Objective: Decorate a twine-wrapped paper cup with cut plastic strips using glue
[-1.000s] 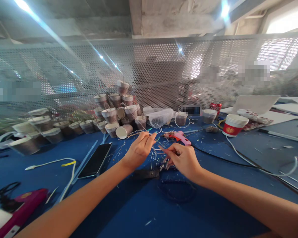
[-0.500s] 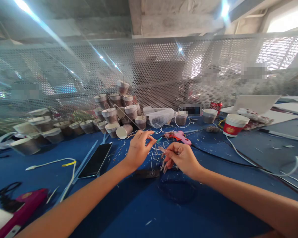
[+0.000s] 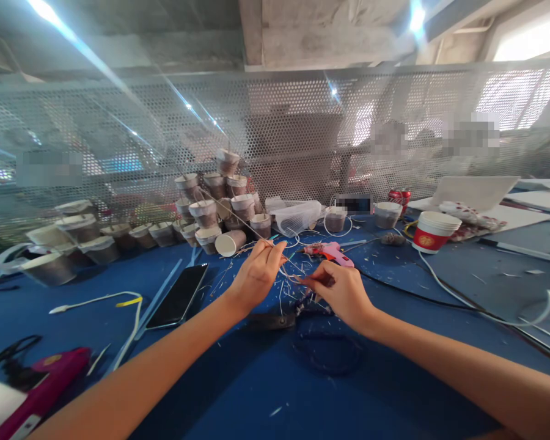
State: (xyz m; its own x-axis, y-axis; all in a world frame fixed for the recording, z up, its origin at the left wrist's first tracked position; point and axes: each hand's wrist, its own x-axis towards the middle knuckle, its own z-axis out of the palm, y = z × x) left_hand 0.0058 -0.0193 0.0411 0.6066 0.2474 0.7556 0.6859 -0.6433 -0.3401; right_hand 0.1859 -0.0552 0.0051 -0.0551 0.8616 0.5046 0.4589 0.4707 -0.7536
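My left hand (image 3: 259,273) is closed, its fingertips pinching a thin pale strand (image 3: 291,275) above the middle of the blue table. To its right my right hand (image 3: 346,293) is also closed, thumb and forefinger on the strand's other end. Whether the strand is wire or fibre is too fine to make out. Just below the hands lies a pair of scissors (image 3: 275,321) with dark handle loops. A pink glue gun (image 3: 332,252) rests behind my right hand. White scraps are scattered under and around the fingers.
Paper cups (image 3: 203,214) are stacked at the back left, near a plastic bag (image 3: 297,215). A black phone (image 3: 178,296) lies left of my hands. Cables (image 3: 421,292) cross the right side, near a red-and-white cup (image 3: 433,232). A magenta tool (image 3: 50,391) sits front left.
My right fingers have drawn together into a pinch on the strand, where they were looser before. My left hand has turned slightly, fingers more upright. The things on the table stay put.
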